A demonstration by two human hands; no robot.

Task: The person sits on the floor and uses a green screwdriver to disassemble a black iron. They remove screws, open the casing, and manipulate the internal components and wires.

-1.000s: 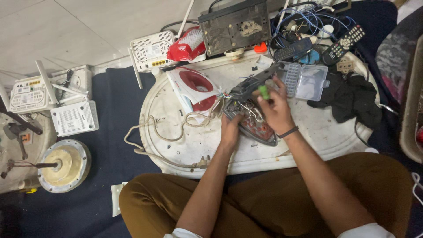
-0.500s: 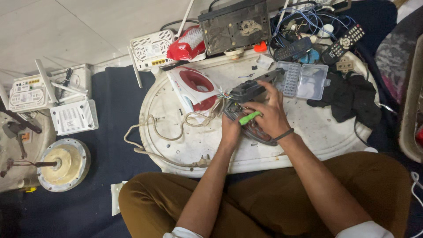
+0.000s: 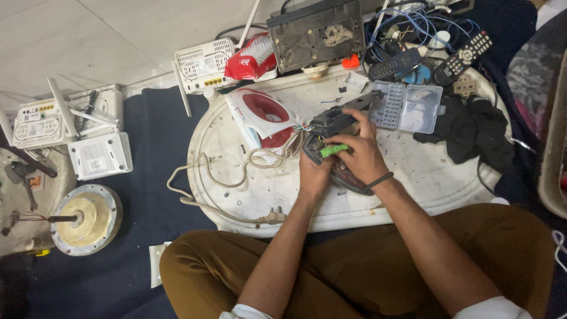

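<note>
On a white oval tray (image 3: 413, 189) lies the dark base of a taken-apart clothes iron (image 3: 331, 127), with loose wires showing at its left. My left hand (image 3: 311, 174) grips its near left edge. My right hand (image 3: 360, 150) is shut on a green-handled screwdriver (image 3: 333, 150), whose handle lies sideways over the iron base. The iron's red and white cover (image 3: 260, 115) rests just left of the base. A beige cord (image 3: 230, 177) with a plug (image 3: 273, 218) loops across the tray's left half.
A clear plastic compartment box (image 3: 407, 106) and a black cloth (image 3: 472, 133) lie right of my hands. Remotes (image 3: 463, 56), blue wires and a black metal unit (image 3: 316, 32) crowd the far edge. White routers (image 3: 97, 153) and a round motor part (image 3: 82, 218) sit on the left.
My right hand has come down from near the compartment box onto the iron base, turning the green screwdriver from upright to lying sideways. The left hand has stayed on the base.
</note>
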